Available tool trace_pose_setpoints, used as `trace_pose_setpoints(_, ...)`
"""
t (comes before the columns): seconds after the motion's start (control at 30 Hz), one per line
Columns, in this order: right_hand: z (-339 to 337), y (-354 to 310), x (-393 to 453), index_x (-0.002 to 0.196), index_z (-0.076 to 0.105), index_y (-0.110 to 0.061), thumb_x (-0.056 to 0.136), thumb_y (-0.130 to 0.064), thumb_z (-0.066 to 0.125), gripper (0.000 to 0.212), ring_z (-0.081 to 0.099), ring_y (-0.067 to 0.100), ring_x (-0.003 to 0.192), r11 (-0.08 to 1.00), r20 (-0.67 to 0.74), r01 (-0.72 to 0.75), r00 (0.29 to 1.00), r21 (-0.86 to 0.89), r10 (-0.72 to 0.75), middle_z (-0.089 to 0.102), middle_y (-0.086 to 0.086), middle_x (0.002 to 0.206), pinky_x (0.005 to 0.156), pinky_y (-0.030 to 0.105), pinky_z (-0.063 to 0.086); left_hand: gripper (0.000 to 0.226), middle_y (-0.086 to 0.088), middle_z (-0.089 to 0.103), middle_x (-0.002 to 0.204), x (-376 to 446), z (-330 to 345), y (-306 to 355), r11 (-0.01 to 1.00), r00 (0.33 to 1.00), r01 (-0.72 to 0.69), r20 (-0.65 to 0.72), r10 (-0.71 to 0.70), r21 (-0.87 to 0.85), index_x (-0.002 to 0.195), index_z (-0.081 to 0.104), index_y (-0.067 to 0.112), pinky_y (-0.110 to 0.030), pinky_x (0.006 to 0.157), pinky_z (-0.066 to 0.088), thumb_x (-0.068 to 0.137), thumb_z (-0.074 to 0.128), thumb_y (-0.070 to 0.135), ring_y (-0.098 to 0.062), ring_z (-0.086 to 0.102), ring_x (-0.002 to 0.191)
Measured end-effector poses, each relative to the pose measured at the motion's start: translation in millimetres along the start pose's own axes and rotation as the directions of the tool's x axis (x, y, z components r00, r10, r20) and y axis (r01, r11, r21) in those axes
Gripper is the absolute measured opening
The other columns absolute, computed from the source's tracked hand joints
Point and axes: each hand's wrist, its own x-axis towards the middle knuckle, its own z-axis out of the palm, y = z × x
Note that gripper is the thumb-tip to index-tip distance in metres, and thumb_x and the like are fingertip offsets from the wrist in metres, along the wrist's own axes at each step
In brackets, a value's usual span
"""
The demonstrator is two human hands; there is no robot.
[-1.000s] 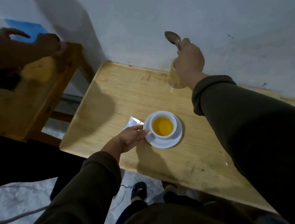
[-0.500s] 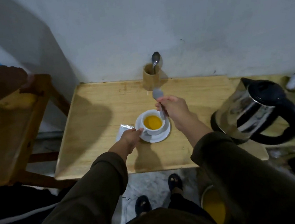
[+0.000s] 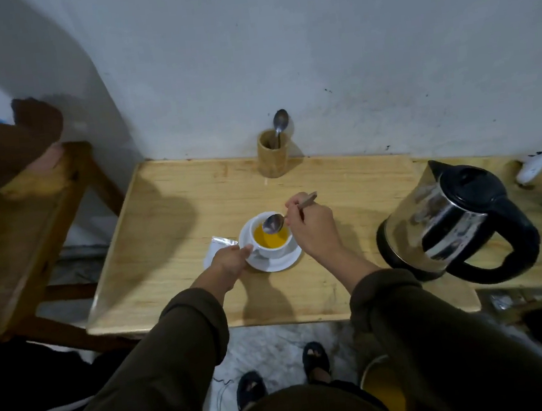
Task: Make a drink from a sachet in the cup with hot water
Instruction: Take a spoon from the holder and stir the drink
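Note:
A white cup of yellow-orange drink stands on a white saucer in the middle of the wooden table. My left hand pinches the cup's handle at the saucer's left edge. My right hand holds a metal spoon whose bowl hovers just over the cup's rim, above the liquid. An opened silver sachet lies flat on the table, partly under my left hand.
A wooden holder with another spoon stands by the wall. A steel and black kettle sits at the right. White game controllers lie at the far right. Another person's arm rests over a wooden chair at the left.
My right hand took a spoon from the holder, brought it down to the cup and turned it so the bowl points into the cup. My left hand stayed at the handle.

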Motion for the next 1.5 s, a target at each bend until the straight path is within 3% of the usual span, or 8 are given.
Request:
trace_pose_setpoints(0.17, 3.4, 8.2, 3.3, 0.090, 0.060, -0.006, 0.090, -0.016, 0.055, 0.011, 0.064, 0.030, 0.083, 0.996, 0.019, 0.056, 0.998, -0.067, -0.055, 0.070, 0.016, 0.086, 0.070, 0.029, 0.045, 0.050, -0.031, 0.056, 0.131, -3.9, 0.0, -1.3, 1.000, 1.000, 0.015, -0.028, -0.015, 0.012, 0.131, 0.054, -0.007, -0.038, 0.086, 0.043, 0.093, 0.056, 0.025, -0.019, 0.044, 0.093)
trace_pose_setpoints(0.23, -5.8, 19.6, 23.7, 0.093, 0.061, -0.006, 0.093, -0.016, 0.051, 0.014, 0.063, 0.030, 0.086, 0.985, 0.183, 0.159, 0.973, -0.072, -0.144, 0.070, 0.016, 0.090, 0.074, 0.034, 0.048, 0.046, -0.025, 0.062, 0.118, -6.5, 16.1, 0.3, 0.998, 0.990, -0.006, -0.144, -0.002, -0.057, 0.125, 0.058, -0.006, -0.034, 0.082, 0.040, 0.093, 0.056, 0.026, -0.020, 0.048, 0.088)
trace_pose_setpoints(0.4, -0.7, 19.9, 24.5, 0.113, 0.065, -0.008, 0.097, -0.020, 0.044, 0.029, 0.064, 0.029, 0.100, 0.947, 0.230, 0.261, 0.949, -0.185, -0.217, 0.071, 0.013, 0.109, 0.089, 0.035, 0.050, 0.039, -0.010, 0.056, 0.096, -0.7, 13.7, -3.7, 1.000, 0.990, 0.002, -0.141, -0.006, -0.024, 0.118, 0.063, -0.001, -0.032, 0.079, 0.039, 0.093, 0.055, 0.027, -0.013, 0.048, 0.067)
trace_pose_setpoints(0.7, -1.7, 24.2, 32.9, 0.110, 0.070, -0.012, 0.095, -0.020, 0.046, 0.029, 0.065, 0.028, 0.102, 0.936, 0.362, 0.277, 0.913, -0.216, -0.187, 0.072, 0.011, 0.113, 0.092, 0.036, 0.050, 0.047, -0.020, 0.061, 0.128, 4.4, 11.5, -7.5, 0.999, 0.988, 0.013, -0.153, -0.021, -0.047, 0.129, 0.057, -0.001, -0.040, 0.100, 0.047, 0.092, 0.054, 0.029, -0.022, 0.053, 0.100)
trace_pose_setpoints(0.83, -0.9, 24.3, 36.0, 0.097, 0.071, -0.004, 0.094, -0.019, 0.046, 0.030, 0.065, 0.031, 0.093, 0.930, 0.409, 0.289, 0.895, -0.225, -0.179, 0.073, 0.014, 0.106, 0.086, 0.037, 0.050, 0.046, -0.028, 0.056, 0.133, 2.7, 14.6, -5.3, 0.998, 0.987, 0.008, -0.157, -0.019, -0.069, 0.131, 0.055, -0.004, -0.032, 0.084, 0.041, 0.095, 0.053, 0.024, -0.021, 0.047, 0.092)
trace_pose_setpoints(1.0, -2.9, 21.0, 38.6, 0.088, 0.063, 0.005, 0.098, -0.019, 0.040, 0.036, 0.062, 0.036, 0.085, 0.912, 0.391, 0.313, 0.900, -0.266, -0.194, 0.068, 0.024, 0.088, 0.073, 0.038, 0.045, 0.046, -0.024, 0.057, 0.134, 6.0, 14.6, -6.6, 0.994, 0.991, 0.019, -0.132, -0.034, -0.109, 0.132, 0.053, -0.005, -0.036, 0.092, 0.046, 0.095, 0.052, 0.022, -0.025, 0.055, 0.103)
trace_pose_setpoints(1.23, -0.5, 20.9, 43.0, 0.116, 0.064, -0.007, 0.098, -0.020, 0.040, 0.033, 0.062, 0.034, 0.099, 0.894, 0.379, 0.321, 0.905, -0.311, -0.193, 0.070, 0.018, 0.108, 0.082, 0.036, 0.048, 0.046, -0.020, 0.060, 0.122, 4.3, 15.3, -3.6, 0.995, 0.992, 0.023, -0.124, -0.036, -0.100, 0.134, 0.052, -0.004, -0.033, 0.085, 0.043, 0.096, 0.051, 0.022, -0.023, 0.052, 0.101)
trace_pose_setpoints(1.5, 4.4, 16.7, 44.1, 0.093, 0.065, 0.003, 0.098, -0.023, 0.040, 0.037, 0.062, 0.035, 0.088, 0.911, 0.415, 0.308, 0.892, -0.274, -0.177, 0.069, 0.022, 0.092, 0.071, 0.031, 0.041, 0.043, -0.016, 0.058, 0.110, 1.2, 15.1, -0.9, 0.992, 0.994, 0.034, -0.097, -0.046, -0.125, 0.129, 0.053, -0.007, -0.033, 0.085, 0.042, 0.096, 0.052, 0.020, -0.025, 0.052, 0.098)
